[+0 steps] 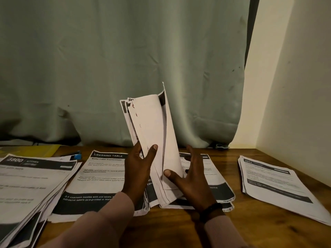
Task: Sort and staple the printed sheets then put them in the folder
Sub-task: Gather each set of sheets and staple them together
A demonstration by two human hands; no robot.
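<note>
Matt paper sheets [154, 140]; wood table [250, 221]; curtain [107, 68] probably cloth.

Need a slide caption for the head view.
Both hands hold a bundle of sheets upright above sorted paper stacks.

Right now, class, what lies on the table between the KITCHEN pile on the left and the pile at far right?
In the head view, overlapping printed sheets, the DRESSING TABLE sheet among them, then bare wooden table.
</note>
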